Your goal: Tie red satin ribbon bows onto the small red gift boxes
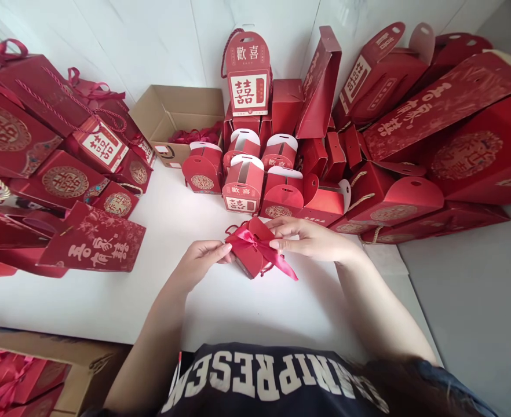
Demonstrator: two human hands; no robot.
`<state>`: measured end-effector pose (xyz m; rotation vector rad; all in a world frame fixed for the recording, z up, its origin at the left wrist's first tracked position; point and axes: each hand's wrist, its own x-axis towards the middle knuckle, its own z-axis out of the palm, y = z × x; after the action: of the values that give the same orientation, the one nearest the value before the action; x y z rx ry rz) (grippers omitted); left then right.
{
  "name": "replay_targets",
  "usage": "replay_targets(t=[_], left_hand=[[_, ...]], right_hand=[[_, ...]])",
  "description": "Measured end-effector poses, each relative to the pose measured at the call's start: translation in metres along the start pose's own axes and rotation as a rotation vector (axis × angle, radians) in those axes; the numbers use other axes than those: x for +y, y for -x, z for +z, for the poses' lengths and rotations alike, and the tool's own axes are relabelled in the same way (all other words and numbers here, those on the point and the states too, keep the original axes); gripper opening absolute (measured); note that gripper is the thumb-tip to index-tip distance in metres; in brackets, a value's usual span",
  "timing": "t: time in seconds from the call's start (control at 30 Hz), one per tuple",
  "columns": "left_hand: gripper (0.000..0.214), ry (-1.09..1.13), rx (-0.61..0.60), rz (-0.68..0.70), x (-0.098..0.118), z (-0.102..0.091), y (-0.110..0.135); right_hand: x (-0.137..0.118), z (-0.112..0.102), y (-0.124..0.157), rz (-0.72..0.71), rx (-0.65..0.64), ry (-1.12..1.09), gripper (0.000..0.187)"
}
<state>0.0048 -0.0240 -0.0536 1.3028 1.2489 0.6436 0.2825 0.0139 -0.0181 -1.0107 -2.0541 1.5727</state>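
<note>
A small red gift box (247, 259) is on the white table in front of me, tilted, with a pink-red satin ribbon (285, 267) tied over its top. One ribbon tail hangs toward my right side, and a dark red twisted cord shows at the box's edges. My left hand (204, 259) grips the left corner of the box between thumb and fingers. At the opposite side, my right hand (301, 237) is closed with its thumb on the ribbon bow and its fingers along the box's far edge.
Small open red boxes (242, 179) stand in rows just beyond my hands. Larger red boxes (412, 197) crowd the right; decorated boxes (64, 182) pile up at left. An open cardboard carton (186, 104) holds ribbons at the back. Another carton (86, 370) with ribboned boxes sits lower left.
</note>
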Motion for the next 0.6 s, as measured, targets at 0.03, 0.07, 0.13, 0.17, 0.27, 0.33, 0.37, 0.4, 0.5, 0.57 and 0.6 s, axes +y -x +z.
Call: replay_targets(t=[0.03,0.07,0.13,0.17,0.27,0.33,0.37,0.4,0.5,0.57,0.6], left_hand=[[0.037,-0.004,-0.032,0.022,0.000,-0.002,-0.002],[0.036,-0.008,-0.063,0.043,0.000,-0.003,-0.004],[0.036,-0.014,-0.109,0.083,-0.001,-0.003,-0.005],[0.036,-0.013,-0.125,0.098,-0.001,-0.003,-0.005],[0.035,-0.005,-0.150,0.121,-0.002,-0.004,-0.005],[0.034,-0.006,-0.162,0.127,-0.003,-0.005,-0.005],[0.034,-0.010,-0.167,0.127,-0.003,-0.006,-0.006],[0.034,-0.016,-0.173,0.126,-0.003,-0.006,-0.007],[0.036,-0.046,-0.186,0.119,-0.003,-0.008,-0.008],[0.037,-0.111,-0.220,0.113,0.000,-0.011,-0.006],[0.038,-0.169,-0.257,0.101,0.002,-0.013,-0.004]], right_hand=[[0.001,0.001,-0.001,0.006,0.046,-0.007,0.036],[0.003,0.001,-0.002,0.010,0.093,-0.019,0.036],[0.009,0.003,-0.005,0.012,0.152,-0.050,0.034],[0.012,0.004,-0.007,0.008,0.158,-0.062,0.033],[0.020,0.004,-0.012,-0.011,0.166,-0.076,0.033],[0.024,0.003,-0.014,-0.005,0.177,-0.088,0.034],[0.026,0.002,-0.015,0.001,0.181,-0.094,0.035],[0.027,0.002,-0.016,0.008,0.187,-0.100,0.036],[0.026,0.004,-0.018,0.013,0.221,-0.122,0.042],[0.023,0.006,-0.020,0.003,0.251,-0.134,0.044],[0.021,0.007,-0.022,-0.005,0.267,-0.134,0.044]])
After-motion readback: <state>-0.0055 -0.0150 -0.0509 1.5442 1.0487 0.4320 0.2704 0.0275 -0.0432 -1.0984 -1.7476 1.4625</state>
